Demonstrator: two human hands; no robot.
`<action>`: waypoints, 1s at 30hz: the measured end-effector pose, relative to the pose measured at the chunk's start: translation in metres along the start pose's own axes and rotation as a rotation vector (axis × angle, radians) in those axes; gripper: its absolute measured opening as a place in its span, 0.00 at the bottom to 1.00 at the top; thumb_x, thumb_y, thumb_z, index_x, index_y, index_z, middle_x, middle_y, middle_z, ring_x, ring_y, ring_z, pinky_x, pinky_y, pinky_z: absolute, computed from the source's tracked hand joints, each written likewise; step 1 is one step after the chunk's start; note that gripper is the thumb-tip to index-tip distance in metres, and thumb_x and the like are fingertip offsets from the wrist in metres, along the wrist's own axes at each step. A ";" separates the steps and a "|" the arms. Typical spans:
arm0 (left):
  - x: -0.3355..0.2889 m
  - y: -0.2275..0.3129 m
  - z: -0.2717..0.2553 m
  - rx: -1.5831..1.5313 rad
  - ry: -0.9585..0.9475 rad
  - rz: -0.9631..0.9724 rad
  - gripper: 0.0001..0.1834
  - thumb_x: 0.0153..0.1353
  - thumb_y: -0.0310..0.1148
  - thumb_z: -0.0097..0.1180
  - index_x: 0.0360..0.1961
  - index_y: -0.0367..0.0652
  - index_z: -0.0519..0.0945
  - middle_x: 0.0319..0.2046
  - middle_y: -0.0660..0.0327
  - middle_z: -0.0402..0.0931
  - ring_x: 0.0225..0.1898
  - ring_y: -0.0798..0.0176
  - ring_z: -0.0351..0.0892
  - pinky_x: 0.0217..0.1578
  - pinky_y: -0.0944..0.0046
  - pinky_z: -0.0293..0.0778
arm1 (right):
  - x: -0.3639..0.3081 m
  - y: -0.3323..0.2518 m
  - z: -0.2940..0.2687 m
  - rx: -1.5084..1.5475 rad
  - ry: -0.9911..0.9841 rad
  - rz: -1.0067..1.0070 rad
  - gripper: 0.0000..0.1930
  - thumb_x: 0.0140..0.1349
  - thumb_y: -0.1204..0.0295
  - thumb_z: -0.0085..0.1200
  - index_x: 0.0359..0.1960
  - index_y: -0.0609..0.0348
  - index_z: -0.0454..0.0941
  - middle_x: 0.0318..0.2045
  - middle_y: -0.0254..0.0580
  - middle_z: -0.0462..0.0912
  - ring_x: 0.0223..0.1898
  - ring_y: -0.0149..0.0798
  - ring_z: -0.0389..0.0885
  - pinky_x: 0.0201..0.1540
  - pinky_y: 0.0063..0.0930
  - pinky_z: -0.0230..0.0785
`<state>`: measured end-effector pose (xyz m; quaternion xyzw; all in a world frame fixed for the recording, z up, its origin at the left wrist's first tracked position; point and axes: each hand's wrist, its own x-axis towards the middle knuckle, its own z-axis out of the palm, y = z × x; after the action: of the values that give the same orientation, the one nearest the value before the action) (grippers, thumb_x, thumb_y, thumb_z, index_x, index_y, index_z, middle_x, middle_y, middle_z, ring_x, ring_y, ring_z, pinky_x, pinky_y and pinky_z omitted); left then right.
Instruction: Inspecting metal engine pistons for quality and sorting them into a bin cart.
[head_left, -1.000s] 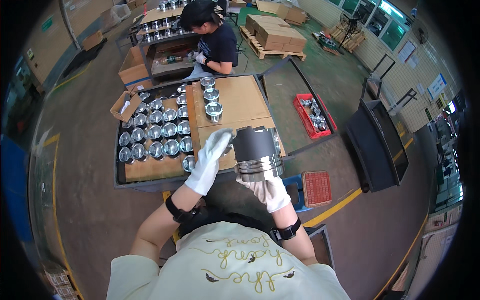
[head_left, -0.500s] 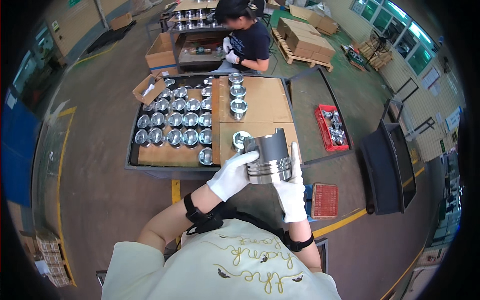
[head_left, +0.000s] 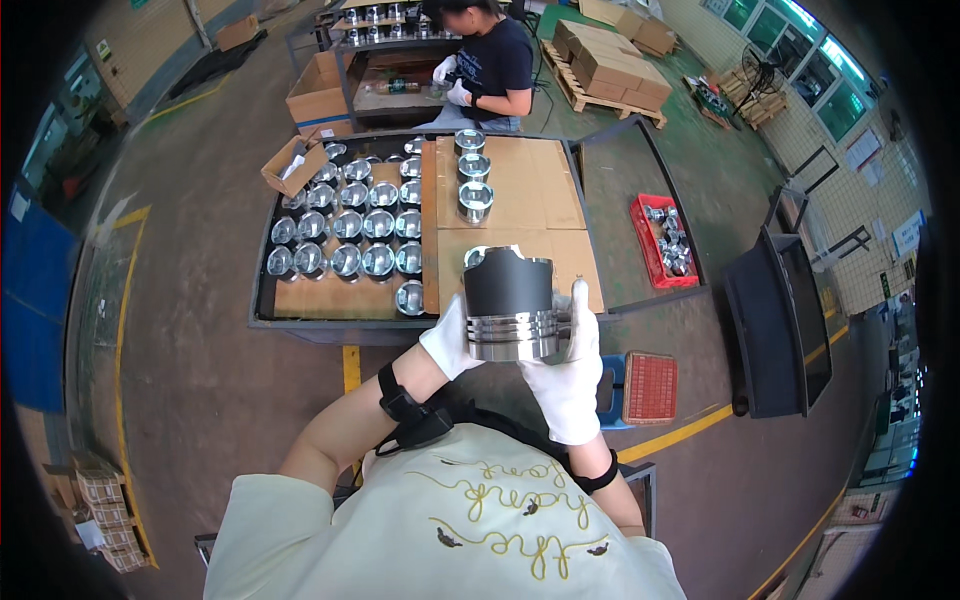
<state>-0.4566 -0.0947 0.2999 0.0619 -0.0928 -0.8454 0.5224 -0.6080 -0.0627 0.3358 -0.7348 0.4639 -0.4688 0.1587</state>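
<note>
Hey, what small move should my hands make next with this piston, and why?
Perhaps turn the piston a little: your left hand and right hand flank it, seemingly well placed to roll it, and its far side is hidden from view.

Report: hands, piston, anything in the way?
Right hand holding piston, grooved end down. Left hand beside it, fingers hidden. View of second piston partly blocked.

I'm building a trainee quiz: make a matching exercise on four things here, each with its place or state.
1. Nearest piston
2. Red crate
3. Small open carton
4. Stacked boxes

A. on a wooden pallet
B. between the left hand and right hand
C. at the table's far left corner
D. holding loose metal parts

Pairs: 1-B, 2-D, 3-C, 4-A
</note>
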 end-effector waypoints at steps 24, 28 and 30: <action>0.007 0.004 -0.038 0.292 0.683 0.169 0.18 0.70 0.39 0.32 0.47 0.42 0.73 0.41 0.57 0.79 0.39 0.59 0.82 0.41 0.59 0.80 | 0.002 0.000 0.008 0.086 -0.091 0.156 0.42 0.50 0.70 0.62 0.66 0.64 0.54 0.59 0.57 0.67 0.59 0.50 0.70 0.59 0.37 0.65; 0.009 0.002 -0.037 0.183 0.533 0.123 0.20 0.71 0.41 0.32 0.50 0.41 0.71 0.43 0.56 0.78 0.42 0.59 0.81 0.45 0.58 0.78 | 0.001 0.014 0.015 0.354 -0.052 0.316 0.32 0.60 0.74 0.53 0.66 0.61 0.55 0.57 0.52 0.69 0.55 0.43 0.73 0.57 0.33 0.66; 0.007 0.004 -0.017 0.080 0.345 0.101 0.20 0.71 0.41 0.32 0.52 0.41 0.70 0.46 0.55 0.76 0.45 0.58 0.79 0.48 0.57 0.76 | 0.000 0.022 0.006 0.527 0.011 0.408 0.26 0.66 0.76 0.44 0.67 0.57 0.56 0.57 0.46 0.70 0.54 0.35 0.73 0.56 0.28 0.65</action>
<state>-0.4524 -0.1047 0.2838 0.2219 -0.0387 -0.7905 0.5695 -0.6145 -0.0757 0.3176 -0.5579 0.4651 -0.5353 0.4312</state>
